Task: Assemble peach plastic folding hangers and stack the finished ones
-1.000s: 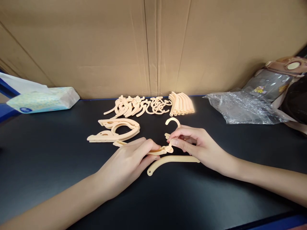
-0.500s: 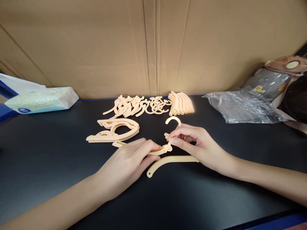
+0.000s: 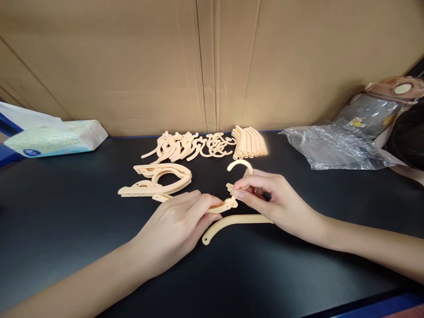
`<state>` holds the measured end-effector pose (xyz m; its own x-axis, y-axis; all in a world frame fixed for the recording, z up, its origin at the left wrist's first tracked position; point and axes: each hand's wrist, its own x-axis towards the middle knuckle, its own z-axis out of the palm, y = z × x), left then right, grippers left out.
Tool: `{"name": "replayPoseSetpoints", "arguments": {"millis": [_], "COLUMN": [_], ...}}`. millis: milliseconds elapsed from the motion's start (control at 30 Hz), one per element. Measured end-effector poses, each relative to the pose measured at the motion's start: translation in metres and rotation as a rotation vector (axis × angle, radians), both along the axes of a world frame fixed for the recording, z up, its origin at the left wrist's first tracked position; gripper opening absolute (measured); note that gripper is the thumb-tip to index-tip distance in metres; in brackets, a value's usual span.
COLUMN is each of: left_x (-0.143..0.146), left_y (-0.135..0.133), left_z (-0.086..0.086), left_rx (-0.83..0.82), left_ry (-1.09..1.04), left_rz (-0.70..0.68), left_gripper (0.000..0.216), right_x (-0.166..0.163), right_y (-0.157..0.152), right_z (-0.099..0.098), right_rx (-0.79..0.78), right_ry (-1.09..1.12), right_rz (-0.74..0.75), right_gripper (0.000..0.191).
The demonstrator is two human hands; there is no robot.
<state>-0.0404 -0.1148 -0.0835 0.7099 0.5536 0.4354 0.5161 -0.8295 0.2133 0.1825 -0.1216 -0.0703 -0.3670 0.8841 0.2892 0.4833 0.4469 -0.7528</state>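
Observation:
My left hand point(image 3: 175, 225) is closed on a peach plastic hanger arm point(image 3: 218, 207) that lies across the black table point(image 3: 66, 229). My right hand point(image 3: 271, 198) pinches the stem of a peach hook piece point(image 3: 239, 165) right where it meets the end of that arm. A second loose curved arm point(image 3: 232, 222) rests on the table just in front of both hands. Behind my left hand sits a small stack of folded hangers point(image 3: 159, 179).
Rows of loose hooks point(image 3: 192, 146) and a bundle of arms point(image 3: 249, 143) line the cardboard wall point(image 3: 212, 62). A tissue pack point(image 3: 53, 138) lies far left. Crumpled clear plastic point(image 3: 331, 148) and a bottle point(image 3: 374, 110) sit at the right.
Both hands stay on the same pieces; the hook and my right fingers have shifted very slightly left against the arm's end. Nothing was picked up or let go.

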Motion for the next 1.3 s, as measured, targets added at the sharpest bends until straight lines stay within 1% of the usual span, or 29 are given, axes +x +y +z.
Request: {"name": "replayPoseSetpoints", "arguments": {"millis": [200,333,633,833,1067,1300], "left_x": [0.0007,-0.0005,0.0010,0.0007,0.0005,0.0013], "left_y": [0.0002,-0.0002,-0.0003,-0.0037,-0.0038,-0.0061], "left_z": [0.0014,0.0034,0.0053,0.0080,0.0097,0.0087], "left_rx": [0.085,0.110,0.128,0.081,0.082,0.104], "left_ry": [0.008,0.020,0.024,0.002,0.012,0.013], "left_rz": [-0.029,-0.038,-0.044,-0.039,-0.020,-0.011], "left_gripper": [0.014,0.015,0.016,0.015,0.019,0.018], "right_x": [0.0009,0.0018,0.0009,-0.0007,-0.0008,-0.0003], "right_y": [-0.0010,-0.0021,0.0002,-0.0008,-0.0007,-0.0033], "right_z": [-0.0004,0.0004,-0.0002,0.0023,0.0044,0.0017], "right_rx": [0.025,0.021,-0.018,-0.014,-0.042,-0.012], "right_ry": [-0.037,-0.054,-0.060,-0.076,-0.083,-0.047], "right_rz": [-0.008,-0.005,-0.007,-0.025,-0.011,-0.009], "right_gripper": [0.015,0.014,0.014,0.017,0.018,0.016]}}
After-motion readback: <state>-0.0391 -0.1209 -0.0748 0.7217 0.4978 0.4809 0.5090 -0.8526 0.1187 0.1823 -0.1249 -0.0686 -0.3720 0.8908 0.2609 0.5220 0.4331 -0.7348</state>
